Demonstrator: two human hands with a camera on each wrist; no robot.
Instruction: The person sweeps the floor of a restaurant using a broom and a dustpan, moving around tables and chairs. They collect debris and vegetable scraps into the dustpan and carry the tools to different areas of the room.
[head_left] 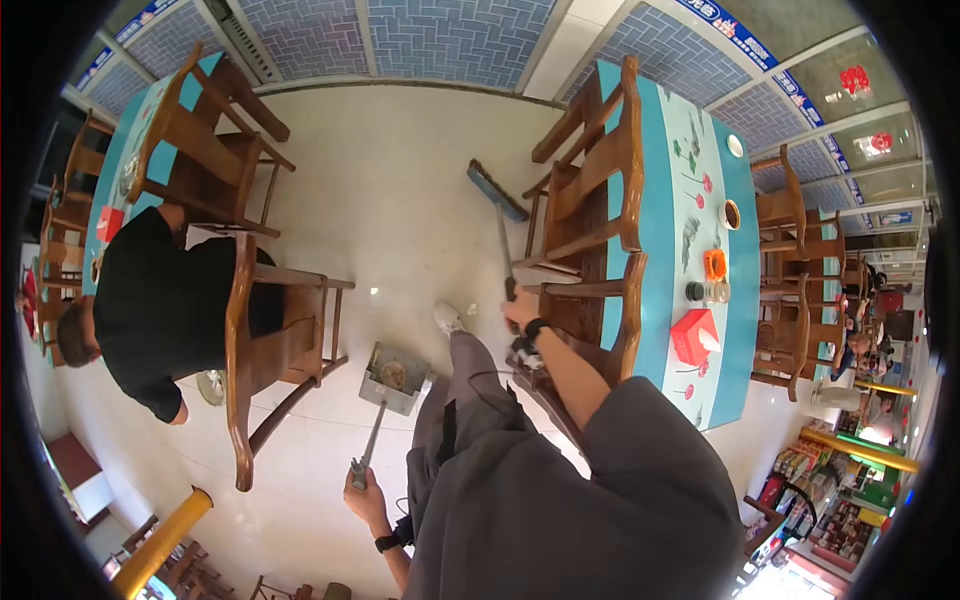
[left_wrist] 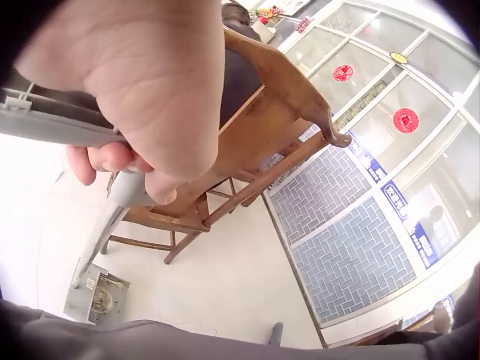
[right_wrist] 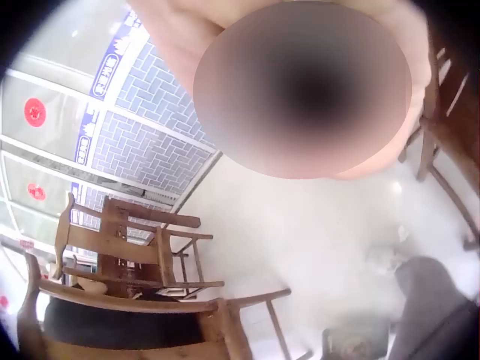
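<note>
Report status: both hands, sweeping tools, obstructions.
Left hand: holding grey, boxy, long-handled dustpan, pale debris inside. Right hand: holding grey-handled, blue-headed broom. Close beside broom: brown wooden chair.

I count my two grips (head_left: pixel 366 499) (head_left: pixel 522 308), one broom (head_left: pixel 495 189), one long-handled dustpan (head_left: pixel 396 402), one turquoise-covered surface (head_left: pixel 738 330) to my right, one black-shirted person (head_left: pixel 165 300) at left and, on that surface, one red tissue box (head_left: pixel 694 338).
</note>
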